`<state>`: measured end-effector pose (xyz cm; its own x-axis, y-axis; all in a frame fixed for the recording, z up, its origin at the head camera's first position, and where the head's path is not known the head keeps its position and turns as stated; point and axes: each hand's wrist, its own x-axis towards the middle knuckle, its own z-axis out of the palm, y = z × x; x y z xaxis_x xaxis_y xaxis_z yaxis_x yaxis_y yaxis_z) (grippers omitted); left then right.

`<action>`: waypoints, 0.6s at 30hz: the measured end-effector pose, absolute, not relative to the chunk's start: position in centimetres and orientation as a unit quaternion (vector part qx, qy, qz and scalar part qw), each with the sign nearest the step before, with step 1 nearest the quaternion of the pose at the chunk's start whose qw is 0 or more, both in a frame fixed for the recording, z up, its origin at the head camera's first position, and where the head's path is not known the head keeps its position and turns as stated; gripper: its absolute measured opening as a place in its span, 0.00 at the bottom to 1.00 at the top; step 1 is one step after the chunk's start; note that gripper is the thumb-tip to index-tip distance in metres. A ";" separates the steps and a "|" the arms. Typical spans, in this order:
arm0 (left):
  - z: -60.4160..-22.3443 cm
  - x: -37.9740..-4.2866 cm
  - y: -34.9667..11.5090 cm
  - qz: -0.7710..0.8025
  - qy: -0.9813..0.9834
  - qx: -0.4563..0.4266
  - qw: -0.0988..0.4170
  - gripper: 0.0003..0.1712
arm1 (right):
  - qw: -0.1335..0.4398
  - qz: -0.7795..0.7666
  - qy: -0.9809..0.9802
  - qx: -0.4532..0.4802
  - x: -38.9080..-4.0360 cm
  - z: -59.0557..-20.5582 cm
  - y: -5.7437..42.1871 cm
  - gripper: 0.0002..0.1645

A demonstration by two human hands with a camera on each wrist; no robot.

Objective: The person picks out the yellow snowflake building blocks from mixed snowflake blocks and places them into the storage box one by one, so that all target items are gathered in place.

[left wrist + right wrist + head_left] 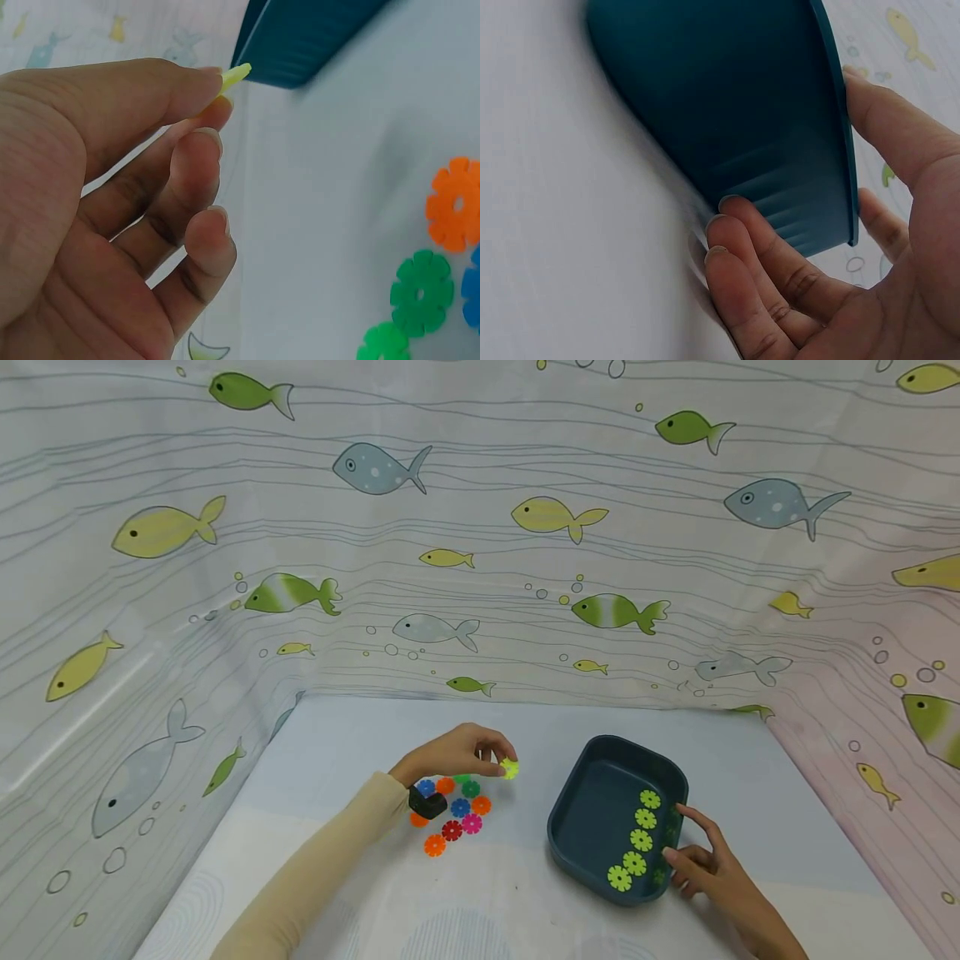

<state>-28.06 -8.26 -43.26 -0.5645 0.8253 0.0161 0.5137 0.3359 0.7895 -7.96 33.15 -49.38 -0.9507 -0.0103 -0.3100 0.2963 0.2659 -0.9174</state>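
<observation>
My left hand (468, 752) pinches a yellow-green snowflake disc (509, 768) between thumb and index finger, raised above the table. In the left wrist view the disc (235, 77) shows edge-on at the fingertips. Below that hand lie several loose discs, among them an orange disc (435, 845), a pink disc (472, 823) and a green disc (422, 294). My right hand (712, 868) holds the dark blue tray (588, 810) by its right side. In the right wrist view its thumb is at the rim and other fingers lie against the outer wall (742, 112).
Several yellow-green discs (641, 840) lie in a row along the tray's right side. A black band (427, 803) on the left wrist covers part of the loose discs. A fish-print sheet (495, 593) rises behind and on both sides of the white table (360, 860).
</observation>
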 end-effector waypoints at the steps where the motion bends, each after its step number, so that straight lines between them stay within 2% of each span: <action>1: -43.3 -28.1 -8.0 0.390 0.794 0.423 0.197 0.12 | 0.128 -0.599 0.785 0.092 -8.0 -49.4 33.1 0.50; 18: -42.7 -27.9 -3.8 0.427 0.756 0.451 0.207 0.12 | 0.131 -0.590 0.789 0.111 -8.0 -49.4 33.0 0.52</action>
